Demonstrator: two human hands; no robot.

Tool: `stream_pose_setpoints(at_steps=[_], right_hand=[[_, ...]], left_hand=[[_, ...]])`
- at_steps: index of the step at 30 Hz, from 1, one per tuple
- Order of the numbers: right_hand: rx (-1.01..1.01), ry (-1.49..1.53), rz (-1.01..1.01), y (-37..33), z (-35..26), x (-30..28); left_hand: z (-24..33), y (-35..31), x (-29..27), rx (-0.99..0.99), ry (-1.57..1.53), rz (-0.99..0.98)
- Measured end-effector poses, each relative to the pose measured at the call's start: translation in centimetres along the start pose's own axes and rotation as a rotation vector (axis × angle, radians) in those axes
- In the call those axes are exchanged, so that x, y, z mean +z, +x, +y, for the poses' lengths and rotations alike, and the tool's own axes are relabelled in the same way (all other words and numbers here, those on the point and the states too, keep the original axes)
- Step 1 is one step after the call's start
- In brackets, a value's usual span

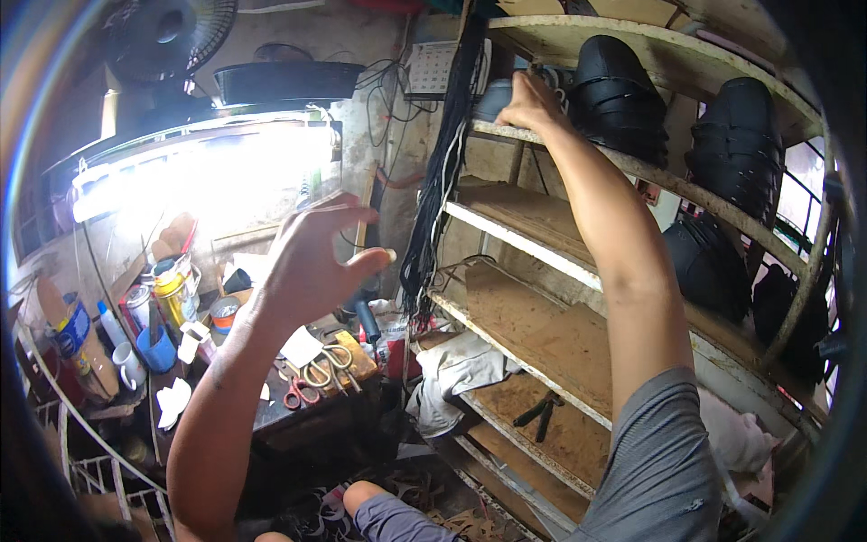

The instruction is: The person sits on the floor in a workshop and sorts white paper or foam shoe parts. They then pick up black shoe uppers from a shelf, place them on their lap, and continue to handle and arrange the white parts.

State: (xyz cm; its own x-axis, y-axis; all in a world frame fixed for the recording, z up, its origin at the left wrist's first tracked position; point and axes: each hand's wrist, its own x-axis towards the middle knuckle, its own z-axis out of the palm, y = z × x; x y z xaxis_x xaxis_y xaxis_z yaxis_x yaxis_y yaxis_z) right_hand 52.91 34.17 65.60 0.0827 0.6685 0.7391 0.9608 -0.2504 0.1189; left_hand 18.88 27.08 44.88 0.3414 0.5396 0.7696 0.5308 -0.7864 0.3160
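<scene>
My right hand (533, 104) is stretched up to the top board of the shelf rack, its fingers bent and partly turned from view. Beside it lies a dark grey rounded piece (494, 98); what the fingers grip, if anything, is hidden. Just right of that hand stands a stack of black moulded shoe parts (621, 99). My left hand (316, 257) hangs in the air over the workbench, thumb and fingers apart, holding nothing. Metal scissors (330, 366) and red-handled scissors (301, 394) lie on the bench below it.
A bundle of black cords (438, 181) hangs along the rack's left post. More black stacks (736, 149) fill the rack's right side. Pliers (539, 415) lie on a lower board. A lit tube lamp (199, 167), yellow can (172, 294) and blue cup (157, 350) are at left.
</scene>
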Motion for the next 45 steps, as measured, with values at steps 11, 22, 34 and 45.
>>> stream_pose_setpoints(at_steps=[11, 22, 34, 45], right_hand=[[-0.633, 0.040, 0.246, -23.1, -4.0, -7.5], [0.418, -0.183, -0.036, -14.7, 12.9, -13.7], [0.599, 0.849, 0.046, -6.5, 14.7, -9.3], [0.811, 1.455, 0.185, -1.2, 15.4, -6.0]], left_hand=[[10.0, 3.9, 1.8, 0.294, -0.176, 0.033], [7.7, 2.5, 0.5, -0.184, -0.559, 0.183], [11.1, 4.3, -0.6, -0.290, -0.962, 0.261], [12.5, 6.9, -0.2, -0.230, -0.960, 0.394]])
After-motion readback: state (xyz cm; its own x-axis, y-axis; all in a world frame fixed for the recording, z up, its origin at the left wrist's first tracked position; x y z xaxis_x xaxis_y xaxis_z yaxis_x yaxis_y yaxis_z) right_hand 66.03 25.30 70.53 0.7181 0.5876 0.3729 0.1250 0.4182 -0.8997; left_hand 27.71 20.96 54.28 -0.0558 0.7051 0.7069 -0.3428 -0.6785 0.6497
